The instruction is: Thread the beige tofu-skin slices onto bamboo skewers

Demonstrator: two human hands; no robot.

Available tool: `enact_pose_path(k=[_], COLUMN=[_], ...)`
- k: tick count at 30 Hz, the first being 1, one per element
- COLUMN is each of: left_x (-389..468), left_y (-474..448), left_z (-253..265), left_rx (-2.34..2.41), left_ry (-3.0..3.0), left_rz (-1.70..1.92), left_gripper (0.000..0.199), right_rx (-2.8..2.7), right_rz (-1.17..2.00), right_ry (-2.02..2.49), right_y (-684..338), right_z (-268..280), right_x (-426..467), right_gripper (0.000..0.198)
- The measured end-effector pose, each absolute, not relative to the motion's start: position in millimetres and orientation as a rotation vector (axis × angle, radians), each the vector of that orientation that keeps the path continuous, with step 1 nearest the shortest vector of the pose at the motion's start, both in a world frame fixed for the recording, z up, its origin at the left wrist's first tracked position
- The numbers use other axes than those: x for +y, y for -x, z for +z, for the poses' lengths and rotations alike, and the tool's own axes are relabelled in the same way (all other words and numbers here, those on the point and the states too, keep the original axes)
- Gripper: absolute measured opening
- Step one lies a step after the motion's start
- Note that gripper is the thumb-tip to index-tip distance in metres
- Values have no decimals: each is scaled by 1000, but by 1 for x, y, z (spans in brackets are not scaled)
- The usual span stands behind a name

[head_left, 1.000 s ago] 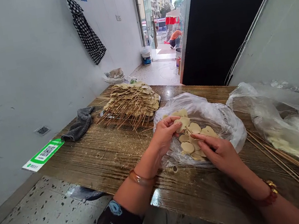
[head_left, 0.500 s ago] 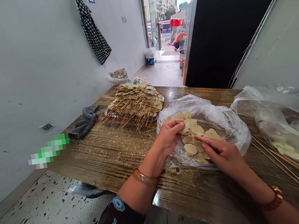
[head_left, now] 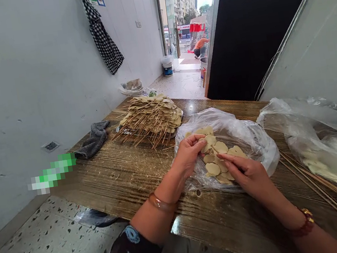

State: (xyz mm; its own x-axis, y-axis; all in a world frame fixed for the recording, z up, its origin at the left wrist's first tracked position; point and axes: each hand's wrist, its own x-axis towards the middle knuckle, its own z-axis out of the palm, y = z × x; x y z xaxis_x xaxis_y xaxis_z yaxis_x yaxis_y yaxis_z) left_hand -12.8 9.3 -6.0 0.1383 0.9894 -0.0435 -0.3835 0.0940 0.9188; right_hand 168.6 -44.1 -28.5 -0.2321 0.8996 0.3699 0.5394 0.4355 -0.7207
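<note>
My left hand [head_left: 188, 155] pinches a thin, pale yellow, potato-like slice [head_left: 210, 140] between thumb and fingers. A thin wooden skewer [head_left: 215, 150] is gripped in my right hand [head_left: 249, 174], its tip pointing up toward that slice; whether it pierces the slice I cannot tell. Both hands are over an opened clear plastic bag [head_left: 264, 146], where many loose slices [head_left: 213, 169] lie. Farther back on the left, a tall heap of skewered slices [head_left: 153, 111] rests on a tray, its sticks pointing toward me.
Loose skewers [head_left: 324, 194] lie at the right of the wooden table [head_left: 126, 183]. Beside them sits another clear bag [head_left: 328, 157] with pale contents. A grey cloth [head_left: 94, 139] is at the left edge. Beyond the doorway a person in orange [head_left: 201, 46] crouches.
The whole view has shifted slightly to the left. Both hands keep their grip on the slice and the skewer, with little visible movement between them.
</note>
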Motion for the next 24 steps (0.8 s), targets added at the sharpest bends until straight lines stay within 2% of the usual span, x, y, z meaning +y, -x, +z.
enact_pose_path(k=[16,24], left_x=[8,9], left_y=[10,6], left_z=[-10,-13], left_rx=[895,984], left_ry=[-993,-1173], left_rz=[1233,1299], left_gripper=[35,27], right_rx=[-1879,-1832], right_rz=[561,590], right_ry=[1221,1245], right_y=[-168,-166], right_z=[-33,-31], right_x=[-42,-42], right_gripper=[32,32])
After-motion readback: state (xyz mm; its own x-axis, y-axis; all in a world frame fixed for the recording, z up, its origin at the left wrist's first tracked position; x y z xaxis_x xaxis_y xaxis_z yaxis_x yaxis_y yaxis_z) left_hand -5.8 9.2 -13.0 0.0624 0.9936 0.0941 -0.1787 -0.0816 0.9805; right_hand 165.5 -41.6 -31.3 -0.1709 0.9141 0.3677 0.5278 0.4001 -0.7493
